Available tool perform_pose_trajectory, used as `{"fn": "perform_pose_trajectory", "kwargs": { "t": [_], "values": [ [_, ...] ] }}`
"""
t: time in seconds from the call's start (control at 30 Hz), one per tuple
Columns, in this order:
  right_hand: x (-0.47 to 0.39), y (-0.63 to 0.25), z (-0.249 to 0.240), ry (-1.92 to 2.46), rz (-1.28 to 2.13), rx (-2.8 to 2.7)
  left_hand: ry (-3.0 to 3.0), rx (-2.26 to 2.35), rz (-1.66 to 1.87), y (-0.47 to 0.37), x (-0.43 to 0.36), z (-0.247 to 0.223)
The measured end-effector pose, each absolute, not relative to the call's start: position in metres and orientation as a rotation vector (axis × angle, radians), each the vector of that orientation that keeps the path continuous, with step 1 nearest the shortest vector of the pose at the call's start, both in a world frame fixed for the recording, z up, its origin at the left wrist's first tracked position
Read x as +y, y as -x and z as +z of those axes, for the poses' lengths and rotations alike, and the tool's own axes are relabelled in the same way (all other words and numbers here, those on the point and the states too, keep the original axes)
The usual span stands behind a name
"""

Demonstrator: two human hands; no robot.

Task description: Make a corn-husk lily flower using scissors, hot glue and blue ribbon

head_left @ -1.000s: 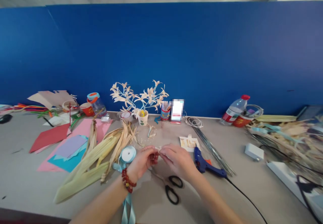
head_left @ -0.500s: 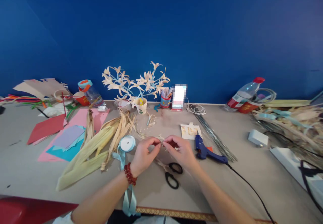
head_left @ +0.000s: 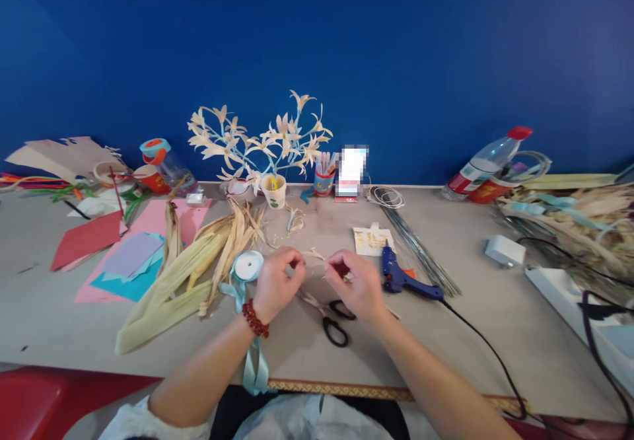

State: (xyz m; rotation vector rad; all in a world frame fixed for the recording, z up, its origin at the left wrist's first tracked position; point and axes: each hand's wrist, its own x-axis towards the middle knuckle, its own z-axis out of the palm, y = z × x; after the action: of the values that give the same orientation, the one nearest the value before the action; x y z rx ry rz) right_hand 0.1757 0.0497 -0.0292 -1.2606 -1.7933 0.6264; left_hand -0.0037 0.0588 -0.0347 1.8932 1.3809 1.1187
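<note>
A thin pale strip, which looks like corn husk [head_left: 314, 254], stretches between my two hands over the middle of the table. My left hand [head_left: 280, 280], wearing a red bead bracelet, pinches near its left end; the fingertips partly hide the strip there. On the other side my right hand [head_left: 357, 283] grips the strip between thumb and fingers. Black-handled scissors [head_left: 335, 331] lie below and between the hands, the blades pointing up left. Left of my left hand is a roll of light blue ribbon [head_left: 248, 266], its tail hanging over the table edge.
A blue glue gun [head_left: 396, 273] lies right of my right hand, its cord trailing to the front edge. Behind it are metal wires [head_left: 421, 255]. Corn husks [head_left: 171, 301] and coloured paper [head_left: 89, 240] spread leftward. Husk flowers stand in a paper cup [head_left: 274, 193] at the back.
My hands have drawn apart, and more of the pale strip shows between them. The whole view has shifted slightly, with the table sitting higher in the picture.
</note>
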Motion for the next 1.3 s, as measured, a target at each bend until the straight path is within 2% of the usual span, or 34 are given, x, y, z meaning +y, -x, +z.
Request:
{"fn": "perform_pose_trajectory", "kwargs": {
  "t": [0.27,0.57,0.8,1.03,1.3],
  "values": [
    [0.049,-0.171,-0.031,1.187,0.782,-1.743,-1.947,1.182,1.129,-0.005,0.052,-0.025],
    [0.048,-0.174,-0.028,1.189,0.583,-1.699,-1.964,1.334,1.179,0.007,0.057,-0.027],
    [0.045,-0.168,-0.032,1.155,0.64,-1.768,-2.046,1.143,1.171,-0.002,0.054,-0.028],
    [0.048,-0.173,-0.032,1.12,0.512,-1.682,-1.979,1.249,1.306,0.005,0.059,-0.033],
    [0.045,-0.166,-0.036,1.092,0.557,-1.741,-1.978,1.161,1.25,-0.007,0.053,-0.029]
  ]
}}
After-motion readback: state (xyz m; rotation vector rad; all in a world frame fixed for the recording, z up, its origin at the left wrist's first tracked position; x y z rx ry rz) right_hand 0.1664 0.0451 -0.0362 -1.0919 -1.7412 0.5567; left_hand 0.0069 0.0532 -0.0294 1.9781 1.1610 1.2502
